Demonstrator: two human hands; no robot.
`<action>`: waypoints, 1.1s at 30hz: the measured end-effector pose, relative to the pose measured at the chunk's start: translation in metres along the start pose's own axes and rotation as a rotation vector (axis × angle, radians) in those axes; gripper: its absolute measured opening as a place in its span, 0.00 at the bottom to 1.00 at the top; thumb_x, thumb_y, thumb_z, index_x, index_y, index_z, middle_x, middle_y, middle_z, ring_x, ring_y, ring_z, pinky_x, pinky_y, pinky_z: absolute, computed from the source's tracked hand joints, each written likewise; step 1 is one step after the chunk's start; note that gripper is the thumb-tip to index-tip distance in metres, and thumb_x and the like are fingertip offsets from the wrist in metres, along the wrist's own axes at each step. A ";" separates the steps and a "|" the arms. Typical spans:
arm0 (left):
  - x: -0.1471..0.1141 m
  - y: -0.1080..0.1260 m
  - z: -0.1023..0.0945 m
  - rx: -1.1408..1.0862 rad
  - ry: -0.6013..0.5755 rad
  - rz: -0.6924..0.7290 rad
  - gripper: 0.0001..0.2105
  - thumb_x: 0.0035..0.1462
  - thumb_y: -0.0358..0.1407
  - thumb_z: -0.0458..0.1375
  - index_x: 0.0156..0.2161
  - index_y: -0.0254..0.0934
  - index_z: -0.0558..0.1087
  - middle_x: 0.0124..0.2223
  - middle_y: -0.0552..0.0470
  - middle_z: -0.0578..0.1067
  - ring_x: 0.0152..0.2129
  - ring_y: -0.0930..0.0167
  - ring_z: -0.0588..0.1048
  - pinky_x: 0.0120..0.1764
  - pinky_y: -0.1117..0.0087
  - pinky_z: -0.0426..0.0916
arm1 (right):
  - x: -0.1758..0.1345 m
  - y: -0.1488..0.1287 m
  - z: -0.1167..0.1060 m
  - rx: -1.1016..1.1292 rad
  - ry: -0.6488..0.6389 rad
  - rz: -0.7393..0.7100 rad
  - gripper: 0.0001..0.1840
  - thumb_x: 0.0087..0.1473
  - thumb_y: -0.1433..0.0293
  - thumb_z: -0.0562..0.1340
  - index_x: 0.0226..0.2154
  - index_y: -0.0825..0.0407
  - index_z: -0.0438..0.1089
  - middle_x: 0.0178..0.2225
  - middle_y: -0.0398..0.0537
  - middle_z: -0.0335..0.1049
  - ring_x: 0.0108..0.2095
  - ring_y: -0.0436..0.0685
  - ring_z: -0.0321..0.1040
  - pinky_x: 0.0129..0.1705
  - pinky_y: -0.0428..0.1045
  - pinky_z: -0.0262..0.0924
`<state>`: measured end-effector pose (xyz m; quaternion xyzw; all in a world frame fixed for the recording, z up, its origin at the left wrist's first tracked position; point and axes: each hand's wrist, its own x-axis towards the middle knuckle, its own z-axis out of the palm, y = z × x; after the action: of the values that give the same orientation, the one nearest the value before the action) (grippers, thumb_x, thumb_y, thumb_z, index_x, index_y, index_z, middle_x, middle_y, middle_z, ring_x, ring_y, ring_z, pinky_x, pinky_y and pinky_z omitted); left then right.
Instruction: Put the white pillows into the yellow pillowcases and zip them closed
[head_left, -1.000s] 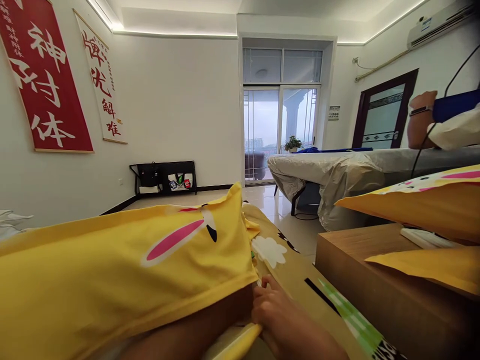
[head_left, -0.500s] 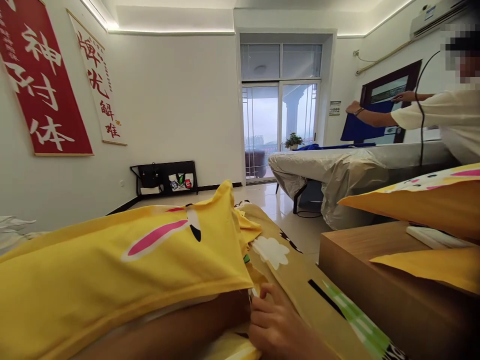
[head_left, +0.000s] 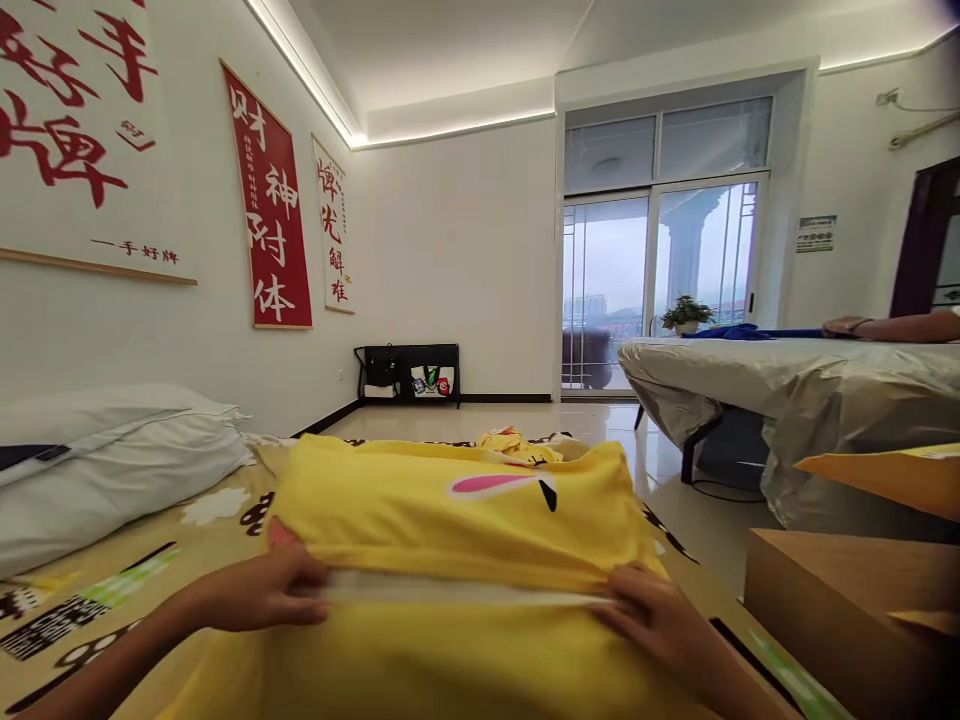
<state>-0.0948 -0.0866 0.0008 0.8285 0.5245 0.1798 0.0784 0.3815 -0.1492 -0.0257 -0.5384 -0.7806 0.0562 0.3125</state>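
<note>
A yellow pillowcase [head_left: 405, 510] with a pink-and-white printed ear and a black patch lies in front of me, bulging with something inside. Along its near side runs a gap, where a whitish strip [head_left: 457, 588] shows, probably the pillow within. My left hand [head_left: 281, 588] pinches the edge at the left end of this gap. At the right end, my right hand [head_left: 652, 610] has its fingers closed on the edge of the case. The lower yellow cloth towards me is blurred. Beneath lies a tan printed bedsheet [head_left: 217, 505].
White pillows [head_left: 150, 460] rest at the left. Crumpled yellow cloth [head_left: 514, 443] lies beyond the pillowcase. On the right stand a wooden cabinet [head_left: 840, 580] and a plastic-covered table [head_left: 750, 365], where another person's arm [head_left: 907, 327] reaches over blue cloth. A black rack [head_left: 405, 375] stands by the wall.
The pillowcase has come down from a tilted, raised position to lie level before me. My left hand has come into view at its left end. My view has turned left.
</note>
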 end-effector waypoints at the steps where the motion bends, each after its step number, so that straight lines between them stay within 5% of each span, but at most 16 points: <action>1: -0.005 -0.002 -0.016 0.002 -0.036 0.029 0.21 0.51 0.54 0.53 0.23 0.38 0.68 0.25 0.56 0.68 0.23 0.72 0.64 0.28 0.73 0.55 | 0.011 -0.003 0.010 -0.012 -0.002 -0.006 0.24 0.57 0.51 0.52 0.19 0.49 0.59 0.24 0.46 0.67 0.30 0.55 0.62 0.35 0.50 0.56; 4: 0.007 -0.003 -0.048 0.029 0.111 0.056 0.21 0.57 0.50 0.44 0.24 0.36 0.66 0.24 0.56 0.66 0.24 0.73 0.62 0.31 0.73 0.54 | 0.046 -0.012 0.030 -0.071 0.096 -0.052 0.23 0.60 0.54 0.47 0.21 0.49 0.57 0.25 0.47 0.67 0.29 0.56 0.62 0.39 0.52 0.56; 7: 0.039 0.003 -0.046 0.029 0.310 0.012 0.21 0.59 0.49 0.42 0.24 0.35 0.64 0.23 0.56 0.63 0.25 0.73 0.61 0.32 0.70 0.53 | 0.071 -0.017 0.028 -0.089 0.403 0.025 0.22 0.60 0.53 0.45 0.22 0.48 0.56 0.23 0.47 0.65 0.29 0.57 0.63 0.38 0.53 0.56; 9: 0.056 0.007 -0.024 0.021 0.384 -0.021 0.21 0.60 0.48 0.42 0.24 0.36 0.63 0.24 0.55 0.64 0.26 0.71 0.62 0.33 0.68 0.53 | 0.075 -0.013 0.028 -0.078 0.504 0.105 0.22 0.60 0.52 0.45 0.23 0.47 0.57 0.21 0.46 0.63 0.28 0.58 0.63 0.36 0.53 0.57; 11: 0.060 0.007 0.008 0.003 0.385 -0.041 0.19 0.59 0.46 0.43 0.23 0.37 0.63 0.24 0.53 0.66 0.26 0.69 0.65 0.33 0.68 0.54 | 0.067 -0.002 0.039 -0.080 0.423 0.116 0.23 0.60 0.51 0.45 0.22 0.47 0.57 0.21 0.46 0.64 0.26 0.58 0.63 0.33 0.52 0.58; 14: 0.047 0.002 0.057 -0.037 0.342 -0.051 0.18 0.59 0.45 0.43 0.24 0.38 0.65 0.25 0.50 0.71 0.25 0.67 0.69 0.31 0.68 0.57 | 0.043 0.023 0.074 -0.089 0.271 0.046 0.27 0.60 0.49 0.43 0.22 0.47 0.61 0.25 0.50 0.69 0.29 0.60 0.67 0.35 0.53 0.60; 17: 0.029 -0.007 0.076 -0.049 0.382 -0.045 0.19 0.62 0.44 0.39 0.27 0.38 0.65 0.30 0.47 0.75 0.30 0.66 0.72 0.35 0.68 0.59 | 0.027 0.037 0.095 -0.113 0.307 0.026 0.28 0.61 0.50 0.41 0.28 0.48 0.66 0.31 0.52 0.72 0.36 0.61 0.70 0.41 0.56 0.61; 20: 0.024 -0.013 0.059 -0.038 0.413 -0.031 0.20 0.61 0.46 0.39 0.23 0.39 0.60 0.26 0.48 0.73 0.26 0.68 0.71 0.34 0.69 0.59 | 0.033 0.030 0.077 -0.135 0.301 0.010 0.27 0.61 0.50 0.44 0.26 0.49 0.65 0.29 0.51 0.72 0.34 0.60 0.69 0.40 0.56 0.60; 25: 0.044 -0.018 0.002 0.004 0.493 -0.039 0.22 0.60 0.48 0.40 0.19 0.39 0.55 0.20 0.51 0.67 0.20 0.70 0.66 0.29 0.70 0.53 | 0.065 0.002 0.018 -0.162 0.327 -0.043 0.25 0.59 0.50 0.48 0.21 0.49 0.60 0.22 0.46 0.68 0.26 0.56 0.64 0.35 0.53 0.57; 27: 0.052 -0.020 -0.005 0.020 0.537 -0.036 0.21 0.60 0.47 0.41 0.20 0.39 0.56 0.21 0.51 0.67 0.22 0.70 0.67 0.29 0.70 0.53 | 0.072 0.000 0.017 -0.207 0.375 -0.074 0.23 0.59 0.52 0.51 0.22 0.49 0.61 0.24 0.45 0.69 0.27 0.56 0.65 0.37 0.53 0.56; 29: 0.053 -0.024 0.007 0.028 0.547 -0.024 0.19 0.59 0.46 0.43 0.20 0.38 0.57 0.21 0.51 0.69 0.22 0.69 0.67 0.29 0.70 0.54 | 0.070 0.007 0.040 -0.258 0.430 -0.091 0.22 0.58 0.52 0.52 0.21 0.49 0.62 0.24 0.45 0.70 0.28 0.56 0.66 0.39 0.53 0.55; 33: 0.044 -0.041 0.066 0.013 0.488 0.023 0.19 0.58 0.44 0.43 0.19 0.38 0.60 0.19 0.51 0.70 0.19 0.70 0.69 0.26 0.71 0.56 | 0.050 0.036 0.119 -0.195 0.515 -0.106 0.26 0.61 0.52 0.48 0.22 0.49 0.66 0.23 0.45 0.70 0.27 0.56 0.68 0.34 0.51 0.56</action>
<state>-0.0869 -0.0257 -0.0640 0.7670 0.5196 0.3721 -0.0581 0.3344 -0.0610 -0.1148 -0.5207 -0.7044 -0.1741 0.4497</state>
